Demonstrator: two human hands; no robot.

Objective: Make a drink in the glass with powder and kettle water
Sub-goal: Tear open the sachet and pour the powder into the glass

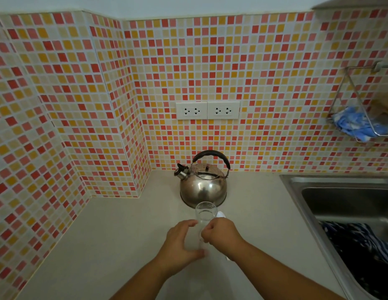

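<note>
A clear empty glass (205, 215) stands on the pale counter (115, 239), just in front of the steel kettle (203, 185). The kettle has a black handle and its spout points left. My left hand (182, 243) curves around the glass's left side, fingers high and thumb at its base. My right hand (221, 237) is closed in a fist against the glass's right side. A white spoon (220, 214) pokes out above the fist, and its handle end shows below the wrist. No powder is in view.
A steel sink (340, 204) lies at the right with a dark striped cloth (360, 245) in it. A wire rack (362, 118) holding a blue cloth hangs on the tiled wall. Two double sockets (207, 110) sit above the kettle. The tiled wall juts out on the left.
</note>
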